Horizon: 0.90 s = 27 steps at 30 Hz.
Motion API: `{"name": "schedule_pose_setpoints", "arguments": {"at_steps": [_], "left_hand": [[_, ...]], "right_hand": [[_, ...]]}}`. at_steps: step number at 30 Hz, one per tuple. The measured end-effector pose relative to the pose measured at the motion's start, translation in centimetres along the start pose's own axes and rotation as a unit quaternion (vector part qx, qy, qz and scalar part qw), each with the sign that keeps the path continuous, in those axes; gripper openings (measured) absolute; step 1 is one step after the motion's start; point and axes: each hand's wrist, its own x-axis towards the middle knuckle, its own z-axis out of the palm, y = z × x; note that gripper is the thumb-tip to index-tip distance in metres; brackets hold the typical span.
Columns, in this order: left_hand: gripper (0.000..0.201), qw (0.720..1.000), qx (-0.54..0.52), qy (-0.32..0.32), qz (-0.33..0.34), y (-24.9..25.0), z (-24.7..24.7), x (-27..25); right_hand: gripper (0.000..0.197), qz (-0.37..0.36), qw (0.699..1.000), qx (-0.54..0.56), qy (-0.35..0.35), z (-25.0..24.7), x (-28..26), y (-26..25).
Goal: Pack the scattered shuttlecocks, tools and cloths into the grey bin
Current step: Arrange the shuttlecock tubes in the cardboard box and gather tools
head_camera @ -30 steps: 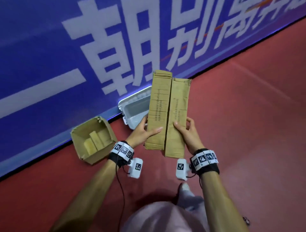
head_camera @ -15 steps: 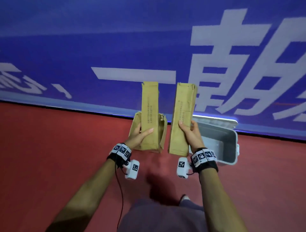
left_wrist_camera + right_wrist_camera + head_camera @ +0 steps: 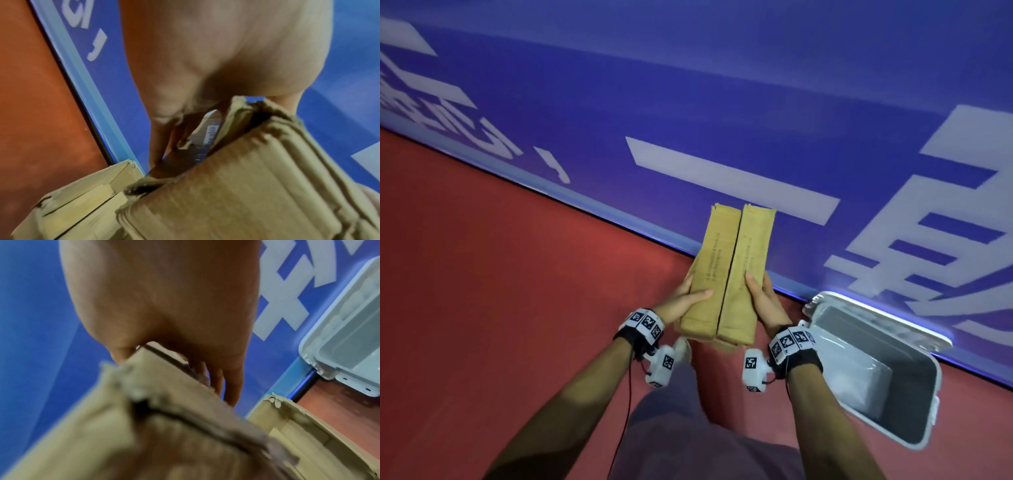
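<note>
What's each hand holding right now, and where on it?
Left hand grips the left flattened brown cardboard piece near its lower end; right hand grips the right one likewise.

I see two long flat tan cardboard packs [image 3: 726, 274] with faint lines of dark print, over a dull red floor [image 3: 517, 274]. The tall blue banner wall [image 3: 722, 102] carries big white characters. My pale grey plastic bin [image 3: 914, 346] has a white rim. The wrist bands [image 3: 645, 322] show black-and-white square markers.
</note>
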Motion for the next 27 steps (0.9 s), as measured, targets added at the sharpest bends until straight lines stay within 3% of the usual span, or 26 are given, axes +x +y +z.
{"name": "schedule_pose_setpoints", "arguments": {"at_steps": [2,4,7,8,12,15,16,19,22,23,26,27], "left_hand": [[0.075,1.000,0.017,-0.023,-0.011,0.4,-2.7,4.5],[0.088,0.997,0.042,-0.057,-0.042,-0.1,-5.2,9.3],[0.114,0.983,0.098,-0.107,-0.114,-2.2,-8.2,16.9],[0.118,0.976,0.126,-0.120,-0.127,-0.6,-8.4,17.6],[0.101,0.956,0.146,-0.190,-0.169,-1.3,-8.3,22.1],[0.135,0.951,0.107,-0.183,-0.226,-6.9,-6.8,26.6],[0.136,0.946,0.094,-0.182,-0.250,-9.3,-6.2,28.2],[0.117,0.939,0.059,-0.156,-0.300,-15.6,-4.8,32.1],[0.116,0.939,0.074,-0.123,-0.314,-22.9,-3.5,35.0],[0.116,0.936,0.076,-0.114,-0.325,-25.3,-3.2,35.9],[0.106,0.935,0.050,-0.085,-0.340,-30.5,-2.4,38.8],[0.103,0.937,0.039,-0.075,-0.340,-31.1,-2.2,39.6]], "right_hand": [[0.111,0.008,0.999,-0.016,0.036,1.7,3.5,-1.3],[0.109,0.015,0.997,-0.026,0.072,3.1,6.0,-2.6],[0.098,0.040,0.992,-0.001,0.120,4.3,9.6,-2.6],[0.092,0.053,0.990,0.017,0.131,4.6,10.6,-2.6],[0.045,0.117,0.974,0.096,0.168,4.6,14.5,0.5],[0.035,0.185,0.956,0.134,0.181,3.5,18.8,4.8],[0.038,0.201,0.950,0.147,0.187,3.1,20.5,6.5],[0.039,0.247,0.938,0.150,0.190,1.9,26.0,12.7],[0.064,0.269,0.936,0.137,0.181,1.7,30.8,19.1],[0.062,0.272,0.937,0.131,0.176,1.9,32.0,20.6],[0.028,0.269,0.938,0.128,0.178,1.9,35.2,24.7],[0.030,0.269,0.939,0.121,0.176,1.9,36.3,25.9]]}}
